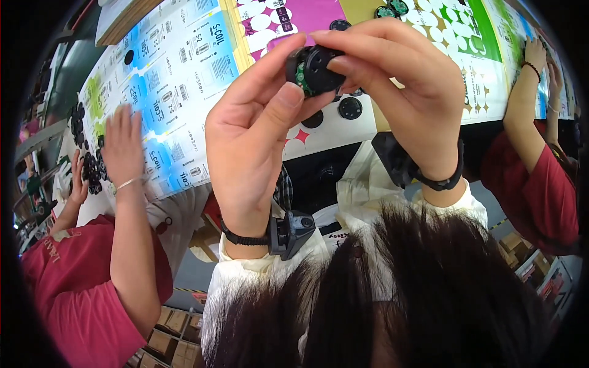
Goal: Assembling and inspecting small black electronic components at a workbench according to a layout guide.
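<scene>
Both my hands are raised over the table, closed on one small round black housing (325, 72). Its face has small holes, and a green circuit board (300, 77) shows at its open left side. My left hand (251, 132) grips the housing's left edge between thumb and fingers. From the right, my right hand (414, 80) pinches the black face with thumb and fingertips. Just below lie a round black disc (350, 108) and another dark disc (313, 119), partly hidden by my fingers. One more black disc (339, 25) lies beyond my hands.
Printed sheets (184, 80) cover the table. Round green circuit boards (392, 8) lie at the far side. Co-workers in red sit on both sides; one's hand (124, 147) is near a heap of black parts (92, 165). A wooden board (126, 19) stands far left.
</scene>
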The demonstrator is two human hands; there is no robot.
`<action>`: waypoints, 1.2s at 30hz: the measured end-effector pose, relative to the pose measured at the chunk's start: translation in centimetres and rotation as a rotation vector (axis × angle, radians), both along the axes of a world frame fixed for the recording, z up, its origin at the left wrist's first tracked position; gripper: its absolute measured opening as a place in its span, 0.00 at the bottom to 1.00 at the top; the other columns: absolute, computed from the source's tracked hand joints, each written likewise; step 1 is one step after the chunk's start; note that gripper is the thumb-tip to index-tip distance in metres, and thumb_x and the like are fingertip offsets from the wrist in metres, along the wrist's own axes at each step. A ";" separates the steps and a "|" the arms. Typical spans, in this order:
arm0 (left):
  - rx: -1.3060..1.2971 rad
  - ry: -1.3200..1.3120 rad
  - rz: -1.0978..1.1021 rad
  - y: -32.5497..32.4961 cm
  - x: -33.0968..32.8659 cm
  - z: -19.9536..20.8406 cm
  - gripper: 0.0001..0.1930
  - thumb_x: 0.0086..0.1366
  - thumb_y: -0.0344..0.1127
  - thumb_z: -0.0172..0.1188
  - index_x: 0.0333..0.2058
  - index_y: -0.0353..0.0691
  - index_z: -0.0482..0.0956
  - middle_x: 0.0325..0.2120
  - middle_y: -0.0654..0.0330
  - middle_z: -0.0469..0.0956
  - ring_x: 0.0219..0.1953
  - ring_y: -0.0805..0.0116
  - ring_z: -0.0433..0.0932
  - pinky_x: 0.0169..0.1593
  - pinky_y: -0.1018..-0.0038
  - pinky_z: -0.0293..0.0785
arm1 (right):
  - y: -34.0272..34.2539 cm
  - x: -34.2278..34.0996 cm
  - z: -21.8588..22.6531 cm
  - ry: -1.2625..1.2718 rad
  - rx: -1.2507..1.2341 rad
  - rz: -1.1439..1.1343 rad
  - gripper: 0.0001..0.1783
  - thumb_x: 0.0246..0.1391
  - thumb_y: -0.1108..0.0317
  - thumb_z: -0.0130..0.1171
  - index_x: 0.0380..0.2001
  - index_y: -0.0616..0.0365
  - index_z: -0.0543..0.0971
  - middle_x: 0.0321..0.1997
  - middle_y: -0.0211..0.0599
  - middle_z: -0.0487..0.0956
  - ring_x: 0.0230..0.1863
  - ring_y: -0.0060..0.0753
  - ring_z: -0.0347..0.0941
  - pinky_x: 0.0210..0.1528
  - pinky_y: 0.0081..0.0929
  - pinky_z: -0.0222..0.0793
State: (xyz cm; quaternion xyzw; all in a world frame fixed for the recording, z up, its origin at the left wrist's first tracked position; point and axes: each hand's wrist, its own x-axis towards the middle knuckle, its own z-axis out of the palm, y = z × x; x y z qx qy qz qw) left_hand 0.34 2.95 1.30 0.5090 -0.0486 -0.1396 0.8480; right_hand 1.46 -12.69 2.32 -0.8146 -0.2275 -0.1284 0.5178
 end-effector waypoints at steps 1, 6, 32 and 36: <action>-0.004 0.000 0.003 0.0 0.0 0.1 0.18 0.59 0.29 0.45 0.48 0.29 0.60 0.42 0.53 0.68 0.42 0.66 0.70 0.46 0.72 0.69 | 0.1 -0.1 0.2 0.000 -0.004 0.003 0.15 0.41 0.82 0.53 0.37 0.63 0.74 0.30 0.34 0.71 0.26 0.18 0.68 0.25 0.10 0.66; -0.012 -0.040 0.028 0.6 -0.3 0.0 0.19 0.58 0.29 0.47 0.48 0.31 0.60 0.41 0.53 0.68 0.41 0.67 0.71 0.44 0.72 0.70 | 0.8 -0.6 0.6 -0.040 -0.057 0.021 0.19 0.35 0.82 0.57 0.36 0.63 0.74 0.33 0.35 0.70 0.26 0.20 0.69 0.26 0.12 0.67; 0.091 -0.067 -0.014 0.8 -1.4 0.7 0.24 0.55 0.38 0.53 0.46 0.26 0.62 0.39 0.50 0.70 0.40 0.62 0.71 0.45 0.72 0.69 | -0.1 -1.7 0.7 -0.253 -0.256 0.004 0.23 0.27 0.78 0.62 0.35 0.63 0.74 0.35 0.39 0.69 0.32 0.27 0.68 0.30 0.17 0.68; 0.109 -0.088 -0.010 0.8 -1.4 0.6 0.24 0.55 0.38 0.53 0.46 0.26 0.62 0.40 0.49 0.69 0.42 0.62 0.70 0.46 0.71 0.68 | 0.0 -1.8 0.5 -0.282 -0.234 0.006 0.23 0.26 0.78 0.63 0.35 0.63 0.74 0.35 0.40 0.69 0.32 0.27 0.68 0.30 0.17 0.68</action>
